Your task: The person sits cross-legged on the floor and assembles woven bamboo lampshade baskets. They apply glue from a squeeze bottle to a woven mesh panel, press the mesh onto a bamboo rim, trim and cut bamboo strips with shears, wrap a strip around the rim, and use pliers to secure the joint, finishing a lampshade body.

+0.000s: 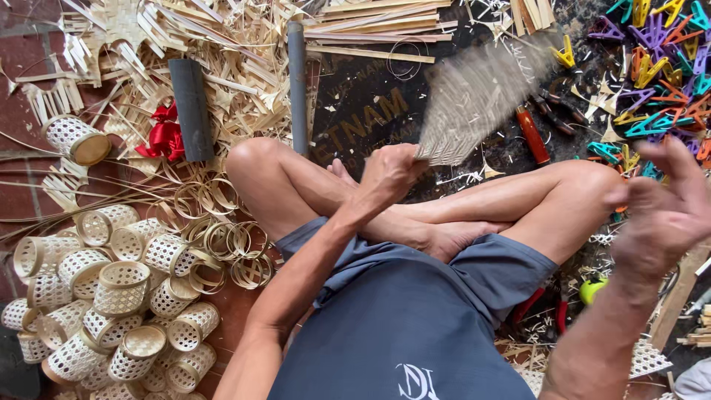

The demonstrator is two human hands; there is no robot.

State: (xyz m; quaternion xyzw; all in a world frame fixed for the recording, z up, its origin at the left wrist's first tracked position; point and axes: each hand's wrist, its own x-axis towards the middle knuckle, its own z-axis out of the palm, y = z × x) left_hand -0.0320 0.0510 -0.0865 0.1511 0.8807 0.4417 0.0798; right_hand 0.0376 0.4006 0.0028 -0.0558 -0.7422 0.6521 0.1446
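At the far left, a heap of small pale woven bamboo baskets [111,296], round and open-topped, crowds the red tiled floor [18,133], with a loose pile of thin bamboo rings [222,241] just beside it. Above them lie a red satin ribbon bow [164,135], a short dark grey tube [191,110] and a long thin grey pipe [297,85] among scattered bamboo strips and shavings [237,52]. The person sits cross-legged in blue shorts, bare knees spread wide; the little open floor shows only along the left edge. The left arm reaches forward over the lap, and the left hand [390,172] is closed in a fist around the near end of a fan-shaped sheet of woven bamboo strips [474,104], which rises up and to the right, blurred by motion, above a dark mat with pale lettering [363,111]. Right of it lie a red-handled tool [532,135] and a pile of bright plastic clips [659,67] in purple, yellow, teal and orange. The right hand [663,215] hovers open beside the right knee, fingers loosely spread and blurred, holding nothing, well apart from the sheet.
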